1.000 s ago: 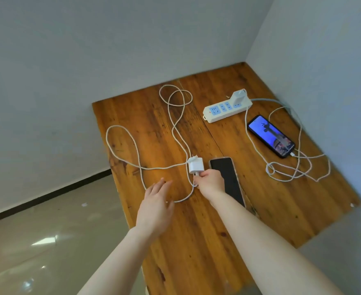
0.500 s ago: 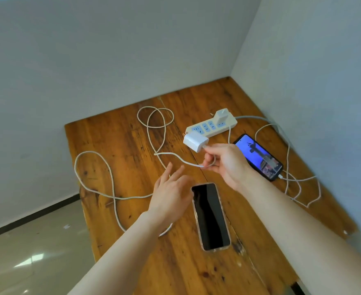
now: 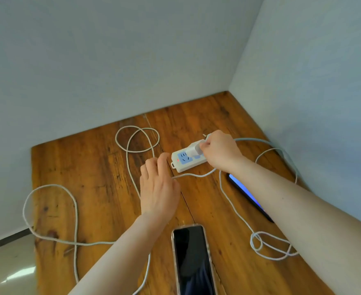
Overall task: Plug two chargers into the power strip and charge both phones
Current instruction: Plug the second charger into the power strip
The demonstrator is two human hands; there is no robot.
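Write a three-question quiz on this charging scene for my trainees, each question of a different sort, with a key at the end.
1. True or false: the right hand holds a white charger at the power strip.
2. Multiple choice: the dark-screened phone near the table's front edge is (A) lit blue, (B) face up with no cable seen in it, (C) held in the left hand.
3. Fill in: the left hand rests its fingers on the table just left of the ____.

Key:
1. True.
2. B; the lit phone lies partly hidden under the right forearm.
3. Power strip.
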